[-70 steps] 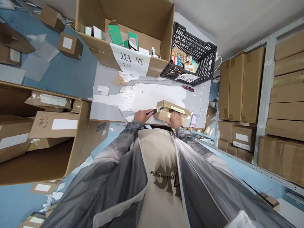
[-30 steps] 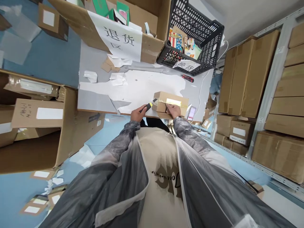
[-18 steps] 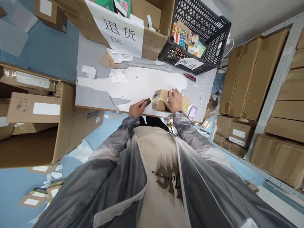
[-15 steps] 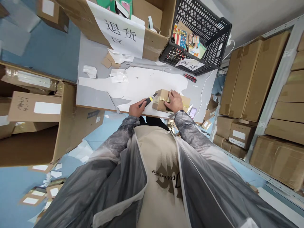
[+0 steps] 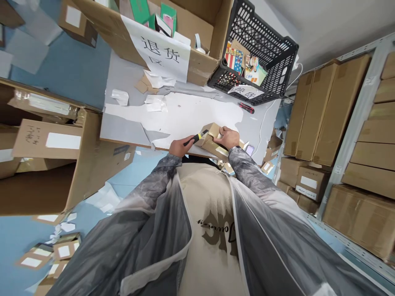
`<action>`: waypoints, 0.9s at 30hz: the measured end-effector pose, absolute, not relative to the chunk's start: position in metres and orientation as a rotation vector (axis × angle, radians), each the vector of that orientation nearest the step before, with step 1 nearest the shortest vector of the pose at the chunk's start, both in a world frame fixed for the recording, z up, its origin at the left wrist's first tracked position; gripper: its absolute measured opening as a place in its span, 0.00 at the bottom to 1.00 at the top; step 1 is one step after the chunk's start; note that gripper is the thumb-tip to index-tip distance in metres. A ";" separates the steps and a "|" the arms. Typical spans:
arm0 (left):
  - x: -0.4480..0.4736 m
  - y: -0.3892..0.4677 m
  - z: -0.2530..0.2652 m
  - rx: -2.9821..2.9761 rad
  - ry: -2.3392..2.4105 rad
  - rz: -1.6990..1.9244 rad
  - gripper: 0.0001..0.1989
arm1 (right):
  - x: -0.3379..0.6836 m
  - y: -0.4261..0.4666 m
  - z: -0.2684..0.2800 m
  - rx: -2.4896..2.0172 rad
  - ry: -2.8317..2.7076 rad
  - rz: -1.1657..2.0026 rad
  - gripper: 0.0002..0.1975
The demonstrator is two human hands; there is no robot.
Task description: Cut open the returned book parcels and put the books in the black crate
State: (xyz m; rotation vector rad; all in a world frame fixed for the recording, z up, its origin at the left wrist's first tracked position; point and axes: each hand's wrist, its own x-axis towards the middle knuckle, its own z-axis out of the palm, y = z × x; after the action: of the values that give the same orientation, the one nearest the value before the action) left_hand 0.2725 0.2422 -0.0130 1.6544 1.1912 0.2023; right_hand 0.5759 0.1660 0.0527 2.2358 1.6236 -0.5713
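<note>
My left hand (image 5: pixel 180 147) is closed around a black and yellow utility knife (image 5: pixel 194 139). Its blade end reaches the left end of a small cardboard box (image 5: pixel 215 147) near the table's front edge. My right hand (image 5: pixel 228 137) grips the top of that box, fingers curled over a flap. The box sits slightly tilted, and what is inside it cannot be seen. A phone (image 5: pixel 249 150) lies just right of the box, partly beyond my sleeve.
A large carton (image 5: pixel 200 61) with a paper sign and a black plastic crate (image 5: pixel 277 61) of small packages line the table's back. A red and black cutter (image 5: pixel 246 107) lies before the crate. An open carton (image 5: pixel 89 160) stands left; shelved boxes (image 5: pixel 333 111) rise right.
The knife has moved right, onto the box's end. My right hand has changed from lying on the box to gripping its top, and the box has tilted and turned a little.
</note>
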 end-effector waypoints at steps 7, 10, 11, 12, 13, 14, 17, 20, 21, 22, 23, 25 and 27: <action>0.242 0.236 -0.003 1.916 1.138 -0.048 0.23 | 0.573 0.164 0.056 2.272 1.566 -0.630 0.31; 0.234 0.237 -0.002 2.038 1.084 -0.179 0.25 | 0.576 0.154 0.061 2.321 1.588 -0.669 0.24; 0.232 0.238 -0.001 2.067 1.064 -0.213 0.25 | 0.579 0.150 0.063 2.368 1.575 -0.682 0.22; 0.229 0.238 0.000 2.089 1.045 -0.242 0.25 | 0.583 0.146 0.065 2.425 1.552 -0.698 0.22; 0.227 0.237 0.000 2.102 1.035 -0.266 0.26 | 0.589 0.143 0.066 2.486 1.529 -0.711 0.25; 0.225 0.237 0.001 2.109 1.031 -0.285 0.26 | 0.595 0.141 0.067 2.538 1.516 -0.721 0.27; 0.222 0.236 0.002 2.104 1.045 -0.310 0.27 | 0.612 0.139 0.066 2.578 1.576 -0.752 0.28; 0.227 0.238 -0.001 2.082 1.090 -0.278 0.27 | 0.619 0.136 0.058 2.639 1.566 -0.710 0.25; 0.229 0.239 -0.003 2.070 1.109 -0.253 0.26 | 0.619 0.133 0.055 2.685 1.549 -0.650 0.25; 0.231 0.241 -0.006 2.056 1.125 -0.222 0.25 | 0.617 0.128 0.053 2.723 1.545 -0.571 0.26; 0.232 0.243 -0.010 2.038 1.136 -0.190 0.24 | 0.615 0.122 0.050 2.737 1.559 -0.491 0.28; 0.230 0.246 -0.018 1.983 1.139 -0.122 0.22 | 0.608 0.103 0.047 2.700 1.622 -0.387 0.31; 0.225 0.250 -0.026 1.910 1.150 -0.058 0.21 | 0.603 0.079 0.045 2.670 1.634 -0.375 0.32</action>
State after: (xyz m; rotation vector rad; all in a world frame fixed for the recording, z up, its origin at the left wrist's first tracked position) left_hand 0.2247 0.2499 -0.0263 1.9101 1.1496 -0.0584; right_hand 0.6033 0.0790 0.0452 2.6702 1.6340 -0.3751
